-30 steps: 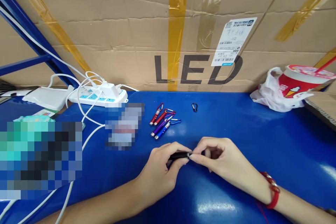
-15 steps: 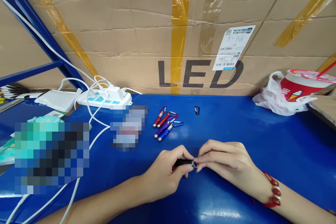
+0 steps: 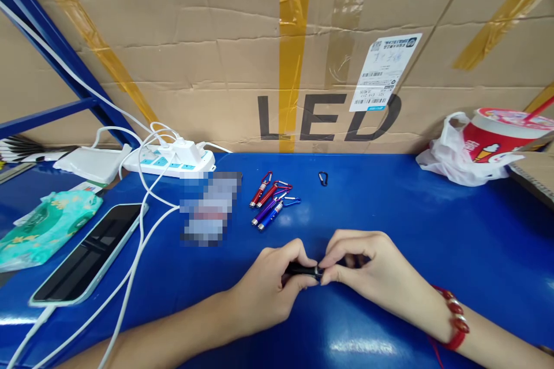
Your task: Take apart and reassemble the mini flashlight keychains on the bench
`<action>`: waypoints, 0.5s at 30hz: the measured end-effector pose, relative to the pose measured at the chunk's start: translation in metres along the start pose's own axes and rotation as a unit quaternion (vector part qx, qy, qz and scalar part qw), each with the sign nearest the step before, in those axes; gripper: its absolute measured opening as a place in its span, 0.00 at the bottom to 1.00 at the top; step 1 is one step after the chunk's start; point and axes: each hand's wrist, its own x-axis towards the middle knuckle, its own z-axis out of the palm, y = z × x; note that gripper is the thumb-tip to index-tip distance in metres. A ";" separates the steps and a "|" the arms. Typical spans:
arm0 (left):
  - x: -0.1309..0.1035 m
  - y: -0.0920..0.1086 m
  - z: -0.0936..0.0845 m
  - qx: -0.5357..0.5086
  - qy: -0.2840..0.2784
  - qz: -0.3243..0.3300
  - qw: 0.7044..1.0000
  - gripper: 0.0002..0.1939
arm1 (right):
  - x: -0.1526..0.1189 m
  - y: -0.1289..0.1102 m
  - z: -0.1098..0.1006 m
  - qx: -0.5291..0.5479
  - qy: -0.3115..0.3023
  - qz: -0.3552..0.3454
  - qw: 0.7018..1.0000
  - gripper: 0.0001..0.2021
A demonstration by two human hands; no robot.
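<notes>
My left hand (image 3: 272, 282) is closed around a small black cylinder (image 3: 302, 270), which lies level between thumb and fingers. At its right end, my right hand (image 3: 367, 265) pinches with thumb and fingertips; a small metallic part shows there, mostly covered. Beyond my hands, several small metal lights with carabiner clips lie together: red ones (image 3: 267, 194), a purple one (image 3: 265, 212) and a blue one (image 3: 271, 217). A loose black carabiner (image 3: 323, 179) lies to their right.
A phone (image 3: 89, 256), a green packet (image 3: 47, 225), white cables and a power strip (image 3: 173, 162) are on the left. One blurred-out item (image 3: 211, 207) lies near the lights. A red cup (image 3: 497, 135) in a plastic bag stands right, before a cardboard wall (image 3: 216, 40).
My right hand's fingers have bent more, into a tighter pinch at the cylinder's end. My left hand has hardly moved. The view has shifted slightly.
</notes>
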 end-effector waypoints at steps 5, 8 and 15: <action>0.000 0.000 0.001 0.006 0.028 0.005 1.000 0.06 | -0.001 0.001 -0.001 0.023 0.006 0.014 1.000 0.05; -0.001 -0.001 0.001 0.010 0.029 -0.003 1.000 0.06 | -0.001 0.001 -0.003 0.029 0.007 0.017 0.999 0.08; -0.001 -0.001 0.000 -0.020 0.012 -0.005 1.000 0.05 | 0.003 -0.002 -0.010 0.025 -0.001 0.002 1.000 0.11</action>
